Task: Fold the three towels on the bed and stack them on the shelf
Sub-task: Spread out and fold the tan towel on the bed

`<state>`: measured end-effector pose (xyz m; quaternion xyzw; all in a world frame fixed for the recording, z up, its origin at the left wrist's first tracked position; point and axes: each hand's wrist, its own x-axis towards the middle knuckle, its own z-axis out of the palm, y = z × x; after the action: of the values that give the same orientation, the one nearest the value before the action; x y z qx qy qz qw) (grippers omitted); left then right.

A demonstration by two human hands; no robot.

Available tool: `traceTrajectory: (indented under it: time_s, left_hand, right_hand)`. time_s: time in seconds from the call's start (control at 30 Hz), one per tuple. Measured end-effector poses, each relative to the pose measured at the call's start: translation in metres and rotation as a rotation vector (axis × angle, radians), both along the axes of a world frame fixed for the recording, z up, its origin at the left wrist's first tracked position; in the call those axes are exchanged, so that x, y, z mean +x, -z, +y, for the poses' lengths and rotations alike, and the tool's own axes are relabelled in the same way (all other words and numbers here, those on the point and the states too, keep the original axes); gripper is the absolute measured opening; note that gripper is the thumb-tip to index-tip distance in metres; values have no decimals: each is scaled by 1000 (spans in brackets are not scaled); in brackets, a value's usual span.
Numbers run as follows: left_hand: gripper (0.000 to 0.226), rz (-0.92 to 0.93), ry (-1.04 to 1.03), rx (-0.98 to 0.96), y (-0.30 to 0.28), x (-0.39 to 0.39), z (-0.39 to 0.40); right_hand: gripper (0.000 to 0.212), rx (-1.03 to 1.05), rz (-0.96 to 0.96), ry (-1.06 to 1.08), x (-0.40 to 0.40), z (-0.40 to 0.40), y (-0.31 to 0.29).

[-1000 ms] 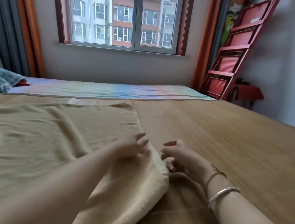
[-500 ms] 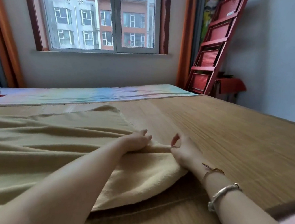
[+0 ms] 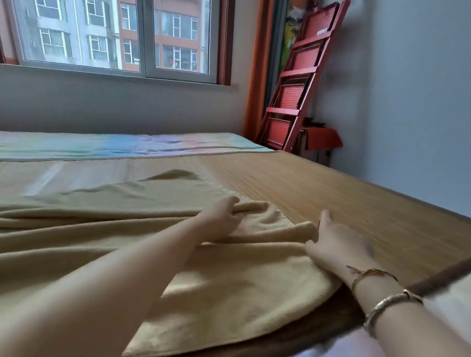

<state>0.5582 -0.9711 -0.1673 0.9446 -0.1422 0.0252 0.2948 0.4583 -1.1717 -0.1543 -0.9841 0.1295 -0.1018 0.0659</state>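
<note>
A bed (image 3: 361, 202) covered by a woven bamboo mat is filling most of the view, running from the near edge back toward the window wall. A pastel striped sheet (image 3: 105, 148) is lying along its far side under the window (image 3: 112, 9). A beige towel (image 3: 104, 238) is lying spread and rumpled across the left and middle of the mat, its rounded near corner reaching almost to the mat's dark edge. A red folding rack (image 3: 298, 78) is leaning against the wall in the far right corner.

The left hand (image 3: 218, 219) is lying on top of the towel with its fingers curling around a raised ridge of the cloth, gripping it. The right hand (image 3: 337, 242) is resting at the towel's right edge, thumb pressing against the fold; whether its fingers are actually pinching the fabric cannot be told. The two hands are sitting near each other but apart. A silver bangle (image 3: 388, 308) and a thin cord bracelet (image 3: 372, 274) are circling the right wrist.
</note>
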Motion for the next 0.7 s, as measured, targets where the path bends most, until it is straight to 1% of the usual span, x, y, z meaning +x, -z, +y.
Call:
traceTrajectory:
  time_s: [0.03, 0.1, 0.17, 0.23, 0.27, 0.3, 0.33, 0.43, 0.47, 0.5, 0.57, 0.63, 0.7]
  left_hand:
    - [43, -29, -52, 81, 1, -6, 23]
    - [42, -37, -93, 201, 5, -26, 66]
    - [42, -39, -83, 199, 9, -54, 92]
    - [48, -41, -57, 213, 9, -84, 101]
    - [53, -42, -46, 239, 10, -98, 104]
    - [59, -40, -34, 273, 10, -112, 106]
    - [66, -36, -26, 308, 12, -124, 109]
    - [82, -19, -27, 428, 22, -153, 115]
    - [89, -13, -23, 445, 24, -162, 116]
    - [96, 3, -8, 449, 24, -171, 117]
    - [107, 66, 38, 445, 22, -188, 120]
    - [101, 171, 79, 395, 17, -202, 122]
    - [88, 241, 53, 276, 5, -205, 132]
  right_hand:
    - [56, 81, 1, -6, -2, 4, 0]
    - [43, 333, -29, -26, -8, 11, -1]
    - [32, 561, -76, -83, -17, 15, -1]
    - [32, 667, -121, -149, -28, 18, -3]
    - [34, 644, -145, -171, -35, 18, -4]
    - [36, 554, -168, -174, -43, 18, -6]
    - [39, 404, -181, -151, -51, 18, -9]
    - [53, -164, -149, -14, -68, 19, -17]
    - [53, -273, -119, 18, -71, 23, -18]
    - [50, -315, -94, 39, -73, 30, -19]
    - [41, -283, -58, 38, -72, 55, -18]
    - [40, -224, -43, -35, -61, 85, -14]
    - [37, -68, -35, -138, -47, 121, -11]
